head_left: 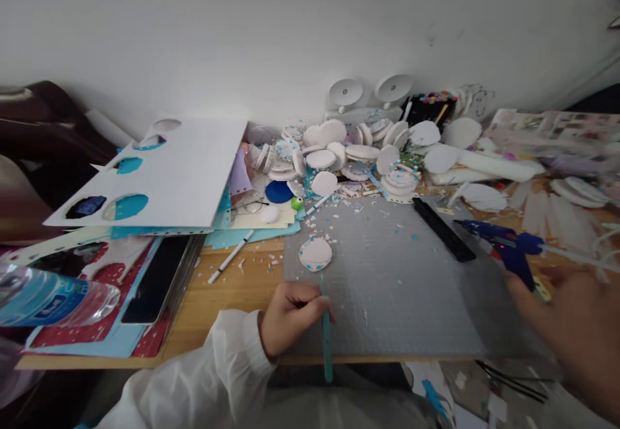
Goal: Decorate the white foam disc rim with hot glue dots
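Left hand [289, 316] fingers pinch thin teal stick [327, 332] below round white foam disc [315, 254]; right hand [576, 332] blurred, grip unclear, nearing blue glue gun [508, 248]; gluing not begun.

Teal stick [327, 338] upright on grey mat, topped by white-and-teal foam disc [316, 254]; blue glue gun [508, 247] lying right.

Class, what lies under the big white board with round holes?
Under the white board, turquoise sheets show through its holes, with cream paper at its edge. Whatever lies beneath its middle is covered.
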`<act>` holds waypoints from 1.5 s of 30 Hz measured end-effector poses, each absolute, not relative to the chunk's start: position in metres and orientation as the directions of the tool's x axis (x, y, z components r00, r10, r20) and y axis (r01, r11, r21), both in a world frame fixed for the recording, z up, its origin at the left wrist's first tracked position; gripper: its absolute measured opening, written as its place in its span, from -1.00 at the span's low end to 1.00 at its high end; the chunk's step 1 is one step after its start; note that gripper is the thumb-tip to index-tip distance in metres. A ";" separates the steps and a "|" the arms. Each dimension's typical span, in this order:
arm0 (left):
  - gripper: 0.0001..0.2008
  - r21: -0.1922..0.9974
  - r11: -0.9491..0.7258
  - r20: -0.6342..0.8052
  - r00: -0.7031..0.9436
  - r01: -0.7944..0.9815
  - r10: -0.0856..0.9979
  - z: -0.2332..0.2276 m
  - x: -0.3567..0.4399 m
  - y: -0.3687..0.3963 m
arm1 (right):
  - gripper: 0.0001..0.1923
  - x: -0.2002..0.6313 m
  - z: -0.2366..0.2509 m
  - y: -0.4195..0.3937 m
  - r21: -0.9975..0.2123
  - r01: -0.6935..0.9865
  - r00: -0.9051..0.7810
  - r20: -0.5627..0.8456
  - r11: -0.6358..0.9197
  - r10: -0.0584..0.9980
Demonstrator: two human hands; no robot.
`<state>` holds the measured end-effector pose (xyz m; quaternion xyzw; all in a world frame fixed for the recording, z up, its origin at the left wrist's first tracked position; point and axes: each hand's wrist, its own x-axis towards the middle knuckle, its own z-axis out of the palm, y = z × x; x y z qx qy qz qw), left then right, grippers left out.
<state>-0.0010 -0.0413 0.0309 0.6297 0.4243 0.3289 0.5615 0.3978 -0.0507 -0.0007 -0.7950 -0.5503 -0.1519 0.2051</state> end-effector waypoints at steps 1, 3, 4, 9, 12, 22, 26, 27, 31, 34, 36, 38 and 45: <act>-0.59 0.986 0.044 -0.105 0.391 0.161 0.914 0.032 0.001 -0.042 | -0.66 0.389 0.006 -0.058 -0.114 0.939 0.340 0.447 -0.324 0.827; -0.62 0.978 0.161 -0.198 0.329 0.136 0.923 0.035 0.006 -0.043 | -0.77 0.361 0.018 -0.072 -0.154 0.976 0.207 0.432 -0.155 0.878; -0.63 0.969 0.219 -0.245 0.301 0.118 0.922 0.036 0.010 -0.043 | -0.83 0.342 0.023 -0.076 -0.211 0.977 0.103 0.419 -0.013 0.902; -0.63 0.905 0.421 -0.423 0.263 0.069 0.867 0.037 0.030 -0.045 | -0.76 0.244 0.032 -0.078 -0.247 0.760 -0.435 0.493 0.600 0.754; -0.67 0.907 0.410 -0.420 0.260 0.095 0.870 0.036 0.036 -0.045 | -0.86 0.209 0.033 -0.067 -0.186 0.639 -0.577 0.526 0.747 0.625; -0.57 0.871 -0.257 0.090 0.377 0.419 0.922 0.028 0.013 -0.032 | -0.86 0.198 0.029 -0.006 -0.116 0.256 -0.746 0.608 0.960 0.272; -0.74 0.304 -0.820 0.549 0.615 0.484 0.566 0.014 -0.001 -0.016 | -0.73 0.207 0.009 0.013 -0.539 0.179 -0.608 0.597 0.823 0.523; -0.78 0.207 -0.846 0.586 0.631 0.492 0.509 0.010 -0.003 -0.012 | -0.72 0.207 0.003 0.015 -0.624 0.159 -0.551 0.587 0.765 0.593; -0.82 0.166 -0.850 0.582 0.646 0.500 0.493 -0.001 -0.005 -0.002 | -0.74 0.203 -0.012 0.015 -0.803 0.041 -0.398 0.532 0.594 0.747; -0.78 0.247 -0.814 0.517 0.639 0.525 0.569 -0.001 -0.008 -0.001 | -0.75 0.201 -0.012 0.015 -0.856 0.002 -0.383 0.477 0.517 0.791; -0.74 0.276 -0.791 0.467 0.642 0.547 0.607 0.000 -0.011 -0.001 | -0.77 0.202 -0.010 0.015 -0.880 0.003 -0.366 0.441 0.475 0.820; -0.69 0.288 -0.774 0.431 0.645 0.564 0.631 0.000 -0.013 -0.001 | -0.78 0.203 -0.008 0.016 -0.900 0.019 -0.357 0.400 0.435 0.844; -0.64 0.306 -0.728 0.381 0.622 0.613 0.684 -0.003 -0.011 -0.001 | -0.82 0.201 -0.006 0.018 -0.943 0.066 -0.349 0.283 0.325 0.893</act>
